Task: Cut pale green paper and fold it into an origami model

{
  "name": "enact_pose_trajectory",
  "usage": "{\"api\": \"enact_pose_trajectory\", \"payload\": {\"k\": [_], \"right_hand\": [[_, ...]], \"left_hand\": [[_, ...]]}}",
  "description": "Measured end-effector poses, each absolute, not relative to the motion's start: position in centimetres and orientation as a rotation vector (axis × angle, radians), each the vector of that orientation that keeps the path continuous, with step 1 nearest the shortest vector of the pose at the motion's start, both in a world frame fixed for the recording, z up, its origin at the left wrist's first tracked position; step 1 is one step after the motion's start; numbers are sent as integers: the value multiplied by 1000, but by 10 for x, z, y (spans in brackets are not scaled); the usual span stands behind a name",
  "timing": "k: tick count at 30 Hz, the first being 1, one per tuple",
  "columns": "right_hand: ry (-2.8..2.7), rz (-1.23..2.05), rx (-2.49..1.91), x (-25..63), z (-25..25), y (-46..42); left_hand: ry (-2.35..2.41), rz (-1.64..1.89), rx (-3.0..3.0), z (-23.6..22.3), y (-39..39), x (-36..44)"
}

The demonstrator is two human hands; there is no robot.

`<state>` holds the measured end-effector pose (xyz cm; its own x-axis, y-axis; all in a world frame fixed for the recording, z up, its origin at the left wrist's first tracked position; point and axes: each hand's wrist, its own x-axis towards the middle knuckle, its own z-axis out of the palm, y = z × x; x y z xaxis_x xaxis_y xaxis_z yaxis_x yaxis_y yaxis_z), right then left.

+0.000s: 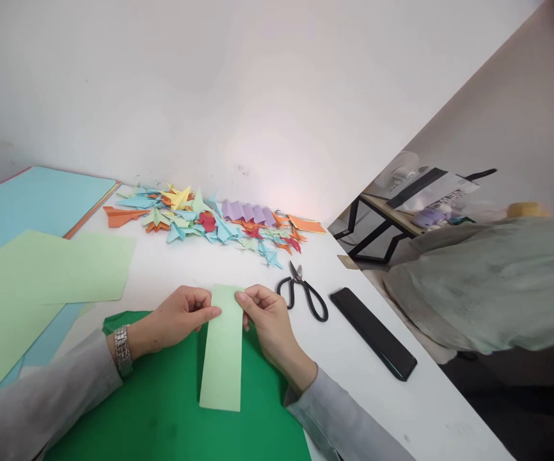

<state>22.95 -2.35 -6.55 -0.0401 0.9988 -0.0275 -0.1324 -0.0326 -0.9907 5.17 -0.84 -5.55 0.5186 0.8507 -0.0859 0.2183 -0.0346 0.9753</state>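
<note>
A narrow strip of light green paper is held up over a dark green sheet. My left hand pinches the strip's left edge near its top, thumb in front. At the top right corner, my right hand grips the same strip with the thumb on its face and fingers behind. The strip's lower end points toward me. Whether it is a single layer or folded, I cannot tell. Black-handled scissors lie just beyond my right hand, blades pointing away.
Folded paper pieces in several colours lie along the wall. Light green sheets and blue sheets cover the left side. A long black case rests near the table's right edge. Beyond it are a covered seat and another table.
</note>
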Motion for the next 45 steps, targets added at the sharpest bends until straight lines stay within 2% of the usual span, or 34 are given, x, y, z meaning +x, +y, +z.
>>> {"api": "enact_pose_trajectory", "payload": {"k": [9,15,30,40,45], "right_hand": [[-1025,1569,-1050,228,-65,-27],[-1089,1475,-1119,228,-62,-30],[-1146,1477,-1123,226,-60,-31],[-1093,1507,-1137,233,-63,-27],[-1187,1715,-1096,232,-57,-29]], "left_hand": [[1042,816,1382,-55,-12,52],[1032,863,1289,-59,-11,51],[1005,853,1219,-63,-9,50],[981,648,1350,-57,-9,47],[1048,613,1480,-53,-12,49]]}}
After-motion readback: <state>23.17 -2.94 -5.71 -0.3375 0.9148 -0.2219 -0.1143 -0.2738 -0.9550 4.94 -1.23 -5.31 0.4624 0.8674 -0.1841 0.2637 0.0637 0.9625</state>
